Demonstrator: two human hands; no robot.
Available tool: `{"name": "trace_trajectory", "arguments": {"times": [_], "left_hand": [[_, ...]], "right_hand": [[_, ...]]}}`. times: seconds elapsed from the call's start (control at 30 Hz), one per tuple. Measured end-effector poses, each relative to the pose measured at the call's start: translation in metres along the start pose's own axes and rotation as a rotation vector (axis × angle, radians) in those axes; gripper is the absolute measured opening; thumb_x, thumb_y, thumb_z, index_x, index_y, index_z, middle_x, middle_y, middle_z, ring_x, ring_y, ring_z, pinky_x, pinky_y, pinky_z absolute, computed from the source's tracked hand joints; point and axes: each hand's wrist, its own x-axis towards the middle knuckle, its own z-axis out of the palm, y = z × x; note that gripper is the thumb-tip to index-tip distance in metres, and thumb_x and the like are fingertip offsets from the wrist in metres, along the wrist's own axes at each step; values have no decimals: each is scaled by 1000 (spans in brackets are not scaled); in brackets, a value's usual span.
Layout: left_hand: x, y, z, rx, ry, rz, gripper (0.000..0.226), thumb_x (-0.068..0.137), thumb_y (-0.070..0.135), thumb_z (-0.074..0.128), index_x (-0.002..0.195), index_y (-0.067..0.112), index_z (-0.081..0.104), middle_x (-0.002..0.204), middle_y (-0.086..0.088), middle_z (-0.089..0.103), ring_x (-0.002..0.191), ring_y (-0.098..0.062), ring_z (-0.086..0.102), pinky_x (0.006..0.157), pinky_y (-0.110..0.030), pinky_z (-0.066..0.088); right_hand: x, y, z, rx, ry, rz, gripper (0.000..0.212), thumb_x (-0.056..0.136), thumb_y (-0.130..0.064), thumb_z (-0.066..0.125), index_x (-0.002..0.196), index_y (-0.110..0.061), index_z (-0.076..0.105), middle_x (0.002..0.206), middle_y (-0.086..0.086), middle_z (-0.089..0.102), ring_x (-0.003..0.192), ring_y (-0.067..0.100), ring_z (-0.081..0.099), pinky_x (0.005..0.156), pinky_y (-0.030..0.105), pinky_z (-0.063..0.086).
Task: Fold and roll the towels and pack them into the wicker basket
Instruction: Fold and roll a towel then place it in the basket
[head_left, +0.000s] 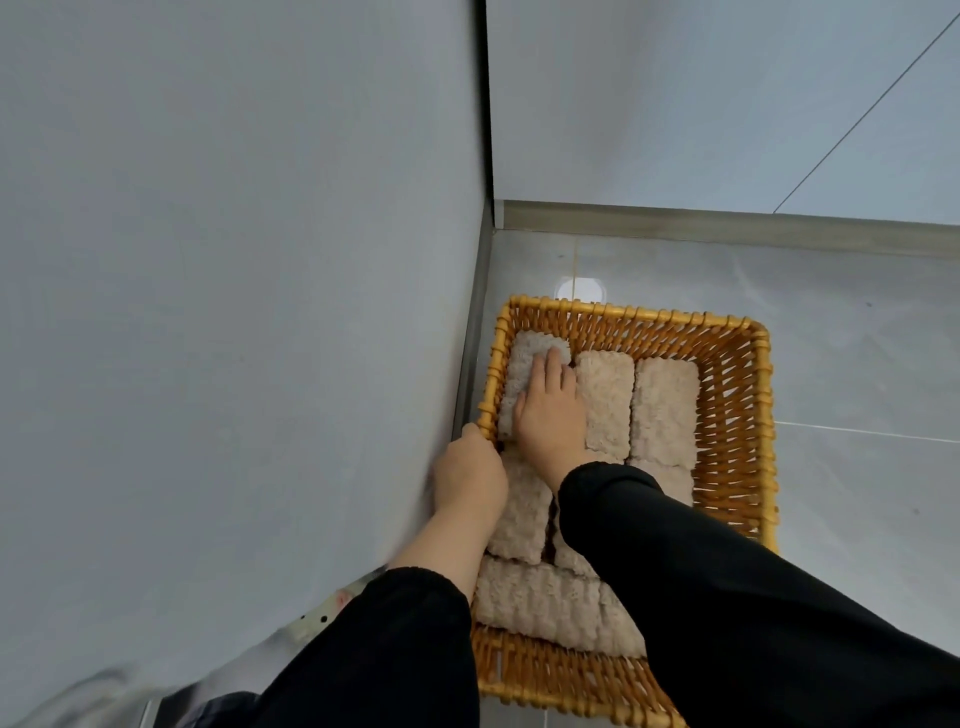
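Grey wall panel (234, 312) fills the left of your view. Glossy grey tile floor (857, 364) runs to the right, with a skirting strip along the back wall.

The basket (766, 426) sits on the floor, its left side close against the panel. Inside are pale, nubbly rolled towels, packed side by side. Three lie lengthwise in the far row: left towel (522, 364), middle towel (605, 405), right towel (665, 405). More sit behind them toward you, partly under your black sleeves (727, 597), and one near towel (540, 603) lies crosswise at the near end. Bare wicker shows along the right wall, beside the right towel.

Your left hand (470, 470) is at the basket's left rim, fingers curled over it, steadying the basket. Your right hand (548, 410) lies flat on the left towel, fingers straight and held together, palm down, pressing it.

Step in hand, as I read it: packing. You are seating that roll into the far left corner. The task looks well along, though I can't tell whether any towels are left outside the view.

Next move calls for lifting the right hand straight up so the roll stays wound. Keep the rim held so the basket doesn't slide on the tile. Any further roll would go into the open strip on the right.
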Motion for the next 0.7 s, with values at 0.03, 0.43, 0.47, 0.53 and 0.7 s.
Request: {"name": "trace_trajectory", "arguments": {"times": [0.03, 0.43, 0.47, 0.53, 0.7], "left_hand": [[-1, 0, 0, -9, -10, -8, 25, 102, 18, 28, 111, 9, 50, 103, -9, 59, 80, -20, 49, 66, -31, 39], [-32, 46, -40, -72, 125, 159, 45, 96, 20, 41, 140, 12, 35, 142, -9, 38, 127, -27, 40, 105, -40, 39], [-39, 49, -47, -70, 141, 203, 45, 97, 19, 41, 141, 12, 34, 142, -9, 38, 128, -26, 38, 106, -39, 37], [-56, 56, -63, -64, 190, 285, 48, 98, 19, 40, 144, 11, 30, 146, -8, 34, 133, -25, 34, 109, -39, 34], [-107, 71, -101, 59, 407, 445, 56, 99, 17, 39, 150, 10, 17, 159, -10, 9, 146, -23, 8, 117, -35, 12]], "right_hand": [[-2, 0, -2, -21, 5, 5, 55, 92, -25, 44, 140, 1, 39, 147, 24, 36, 124, 41, 45, 92, 51, 47], [-39, 20, -100, 36, 188, -107, 50, 99, -27, 38, 144, -6, 33, 156, 17, 19, 142, 33, 21, 115, 43, 20], [-43, 20, -113, 56, 223, -112, 49, 99, -27, 39, 143, -5, 36, 155, 18, 22, 142, 33, 22, 115, 42, 21], [-53, 17, -141, 63, 269, -137, 48, 100, -27, 39, 141, -3, 36, 153, 20, 25, 140, 33, 24, 114, 41, 22], [-84, -1, -206, 146, 374, -206, 49, 99, -25, 39, 143, -2, 34, 154, 19, 23, 141, 31, 24, 116, 40, 21]]}}
